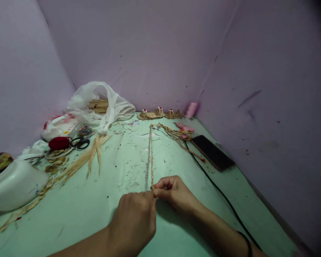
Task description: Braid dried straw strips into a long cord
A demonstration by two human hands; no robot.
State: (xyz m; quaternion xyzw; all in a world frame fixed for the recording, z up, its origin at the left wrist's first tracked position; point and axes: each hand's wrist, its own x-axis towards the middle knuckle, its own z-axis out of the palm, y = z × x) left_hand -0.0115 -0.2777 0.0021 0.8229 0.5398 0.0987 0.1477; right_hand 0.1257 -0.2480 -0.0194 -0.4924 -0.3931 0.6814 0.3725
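Note:
A thin tan braided cord (151, 153) runs straight from the back of the green table down to my hands. My left hand (135, 217) is closed around its near end, knuckles up. Just beyond and touching it, my right hand (173, 192) pinches the cord between thumb and forefinger. The far end of the cord meets a loose bundle of tan braids (176, 134), which lies toward the right on the table. The strand ends inside my left fist are hidden.
A black phone (212, 152) and a black cable (219, 191) lie at right, near a pink glue gun (184, 127). Scissors (82, 143), red yarn (59, 143), dry strips (82, 160), a plastic bag (120, 109) and a white container (16, 184) are at left. Woven pieces (151, 115) sit by the wall.

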